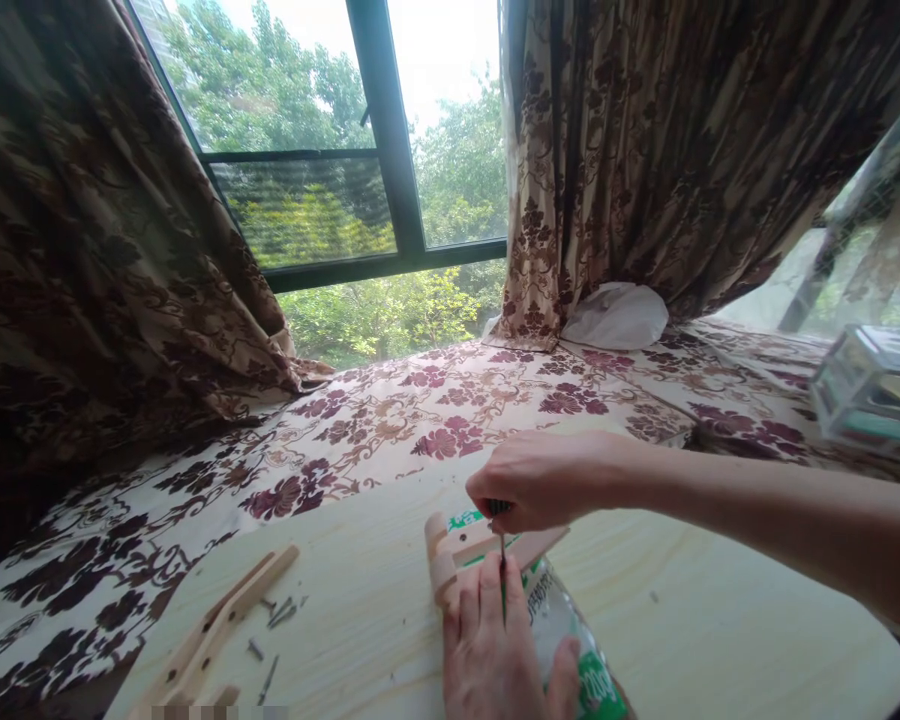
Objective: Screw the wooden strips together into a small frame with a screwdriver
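My right hand (pixel 529 485) is closed in a fist around the dark handle of a screwdriver (pixel 503 542), whose thin metal shaft points down between the fingertips of my other hand. Below it, my left hand (pixel 491 635) lies palm down with fingers stretched out and thumb apart, touching a pale wooden assembly (pixel 444 560) with a rounded crosspiece and dark holes. Under that sits a plastic package (pixel 589 665) with green and white print, partly covered by the left hand. The screwdriver's tip and whatever it touches are hidden by the fingers.
Two slim wooden parts (pixel 229 615) with holes lie at the left of the pale wooden board (pixel 352 600). Several loose screws (pixel 281 612) are beside them. Flowered cloth (pixel 450 400) spreads behind, and a clear plastic box (pixel 874 390) stands far right. Curtains frame the window.
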Demonstrator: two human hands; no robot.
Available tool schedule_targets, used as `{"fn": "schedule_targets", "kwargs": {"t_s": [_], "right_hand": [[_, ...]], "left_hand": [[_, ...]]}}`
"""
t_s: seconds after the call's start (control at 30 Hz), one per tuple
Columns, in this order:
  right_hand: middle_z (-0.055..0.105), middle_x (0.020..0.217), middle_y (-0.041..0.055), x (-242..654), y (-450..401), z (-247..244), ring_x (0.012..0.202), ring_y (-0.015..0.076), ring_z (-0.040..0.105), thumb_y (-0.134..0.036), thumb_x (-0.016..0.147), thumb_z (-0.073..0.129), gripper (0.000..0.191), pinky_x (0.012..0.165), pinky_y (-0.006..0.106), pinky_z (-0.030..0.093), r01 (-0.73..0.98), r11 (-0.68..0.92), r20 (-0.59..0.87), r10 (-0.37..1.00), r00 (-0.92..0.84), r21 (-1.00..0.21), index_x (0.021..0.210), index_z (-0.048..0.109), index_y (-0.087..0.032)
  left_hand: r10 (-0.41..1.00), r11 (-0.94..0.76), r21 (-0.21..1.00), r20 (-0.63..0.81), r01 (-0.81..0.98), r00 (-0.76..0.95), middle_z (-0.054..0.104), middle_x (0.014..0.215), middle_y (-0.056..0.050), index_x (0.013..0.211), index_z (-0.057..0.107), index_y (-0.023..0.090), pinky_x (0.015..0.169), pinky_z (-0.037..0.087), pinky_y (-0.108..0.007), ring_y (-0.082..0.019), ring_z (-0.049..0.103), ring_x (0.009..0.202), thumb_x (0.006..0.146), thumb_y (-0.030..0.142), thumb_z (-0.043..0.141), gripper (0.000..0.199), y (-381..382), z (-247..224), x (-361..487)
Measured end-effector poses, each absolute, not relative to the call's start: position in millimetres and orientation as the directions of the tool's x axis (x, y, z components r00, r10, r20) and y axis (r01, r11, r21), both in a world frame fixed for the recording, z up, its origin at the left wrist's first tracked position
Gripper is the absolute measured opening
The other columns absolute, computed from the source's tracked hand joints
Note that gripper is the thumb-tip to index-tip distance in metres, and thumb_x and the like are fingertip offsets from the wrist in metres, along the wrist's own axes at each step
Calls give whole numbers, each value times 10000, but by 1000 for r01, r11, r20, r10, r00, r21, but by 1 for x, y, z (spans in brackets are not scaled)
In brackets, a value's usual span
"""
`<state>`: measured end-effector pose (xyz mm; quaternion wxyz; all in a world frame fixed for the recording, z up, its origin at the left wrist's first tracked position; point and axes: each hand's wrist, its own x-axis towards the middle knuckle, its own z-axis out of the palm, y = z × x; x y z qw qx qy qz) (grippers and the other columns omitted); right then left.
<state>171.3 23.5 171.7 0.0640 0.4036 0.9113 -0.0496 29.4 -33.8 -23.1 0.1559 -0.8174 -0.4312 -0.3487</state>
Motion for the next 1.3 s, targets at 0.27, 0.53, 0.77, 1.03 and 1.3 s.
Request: {"fn": "schedule_targets", "kwargs": {"t_s": [0.27,0.53,0.77,1.03,1.3], "right_hand": [[722,839,65,172,22,177,678,156,588,-234,785,549,271,506,239,274,752,658,-192,735,-650,-28,1013,694,-214],[713,774,77,171,22,170,637,157,577,-252,805,513,254,485,247,255,779,626,-168,765,-622,-32,957,704,-184],[719,811,69,170,21,175,654,158,585,-222,761,555,281,486,237,264,750,661,-163,737,-656,-28,1014,679,-207],[721,786,76,169,22,169,644,160,591,-253,787,541,218,482,244,258,808,588,-124,799,-588,-45,927,691,-180],[725,823,61,175,23,172,693,157,610,-206,786,520,235,531,238,311,741,665,-149,726,-671,-96,918,715,-198]], "left_hand": [[543,-556,-12,752,831,374,633,1117,-91,1150,606,135,861,380,-397,-267,526,1044,809,578,423,589,-28,-27,30],[549,-545,42,773,837,319,638,1101,-97,1108,626,136,866,380,-411,-276,520,1043,776,552,453,559,-29,-29,35],[542,-549,45,780,835,314,636,1101,-99,1109,621,137,868,374,-414,-278,516,1047,771,536,460,547,-29,-29,36],[544,-548,16,766,836,342,644,1111,-90,1114,616,146,860,385,-407,-278,530,1040,714,490,527,535,-29,-29,34],[580,-558,69,746,827,329,633,1138,-100,1138,610,133,894,391,-413,-283,507,1075,713,481,551,552,-32,-26,33]]}}
